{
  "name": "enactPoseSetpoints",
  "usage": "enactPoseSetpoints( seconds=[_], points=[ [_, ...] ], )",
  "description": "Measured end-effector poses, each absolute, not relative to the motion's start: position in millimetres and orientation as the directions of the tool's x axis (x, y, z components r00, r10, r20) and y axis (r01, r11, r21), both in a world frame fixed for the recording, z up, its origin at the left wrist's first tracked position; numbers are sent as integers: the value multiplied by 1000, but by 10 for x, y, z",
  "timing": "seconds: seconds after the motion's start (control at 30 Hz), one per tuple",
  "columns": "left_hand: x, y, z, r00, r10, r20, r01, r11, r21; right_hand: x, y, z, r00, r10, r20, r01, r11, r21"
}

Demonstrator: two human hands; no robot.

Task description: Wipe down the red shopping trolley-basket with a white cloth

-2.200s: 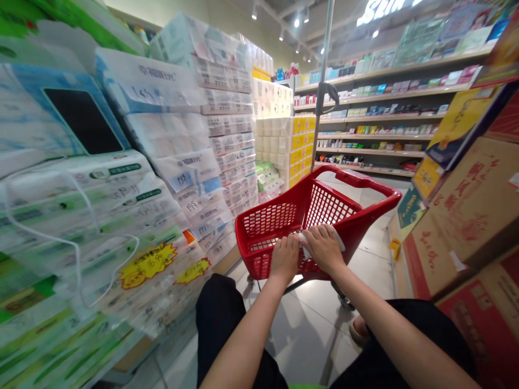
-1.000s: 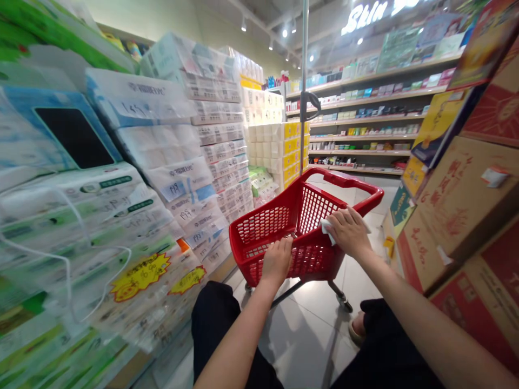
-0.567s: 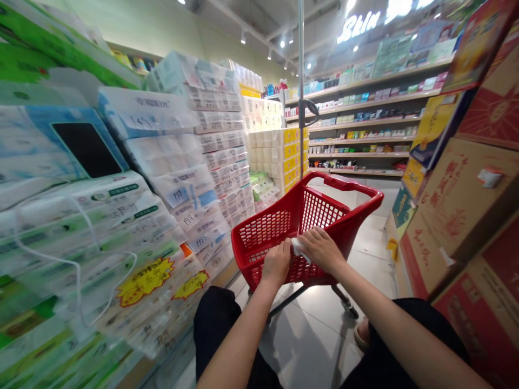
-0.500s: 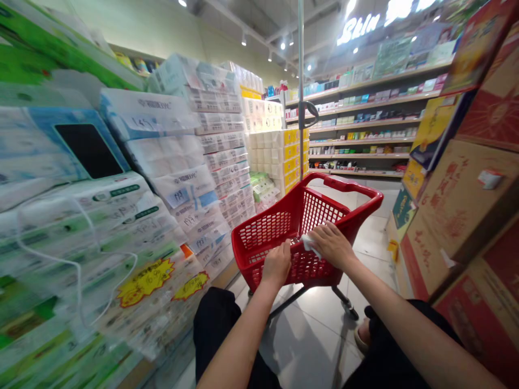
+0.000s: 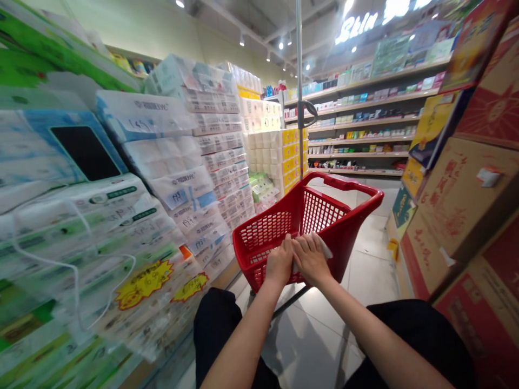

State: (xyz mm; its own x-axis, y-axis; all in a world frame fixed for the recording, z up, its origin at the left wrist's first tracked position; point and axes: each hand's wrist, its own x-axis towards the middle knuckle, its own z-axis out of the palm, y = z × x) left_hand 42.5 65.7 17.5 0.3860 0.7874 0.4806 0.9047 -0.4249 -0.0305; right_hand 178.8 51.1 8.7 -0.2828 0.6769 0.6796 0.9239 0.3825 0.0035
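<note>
A red plastic shopping cart (image 5: pixel 348 237) with a perforated basket stands before my knees. My left hand (image 5: pixel 279 262) is closed over the near rim of the basket. Right beside it, my right hand (image 5: pixel 311 259) presses a white wipe (image 5: pixel 324 247) against the same rim, fingers bent over the edge. Most of the wipe is hidden under the palm; a corner sticks out on the right. The two hands touch or nearly touch. Inside the basket I see only its perforated walls and floor.
Stacked tissue packs (image 5: pixel 182 178) rise on the left, with a dark-screened device (image 5: pixel 85 153) and a white cable (image 5: pixel 77 281) on them. Cardboard boxes (image 5: pixel 466 194) are piled on the right. Behind the cart are a metal pole (image 5: pixel 300 65) and stocked shelves (image 5: pixel 365 121).
My right hand has slid left along the near rim with the wipe, up against my left hand. The left hand stays on the rim, and the cart has hardly moved.
</note>
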Motion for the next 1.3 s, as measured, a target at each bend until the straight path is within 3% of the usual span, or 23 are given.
enactPoseSetpoints(
  seconds=[0.2,0.47,0.9,1.3],
  points=[
    [26,571,264,491,717,495,793,-603,85,2088,656,251,-427,668,610,870,487,76],
    [-696,699,-20,475,748,464,825,-562,62,2172,1006,241,-314,744,590,923,384,7],
    [-334,1006,-135,461,734,499,848,-530,-2,2280,1396,316,-224,817,532,961,277,-20],
    [23,1153,-93,505,730,461,814,-580,26,1723,1136,81,-327,686,650,895,446,-20]
  ],
)
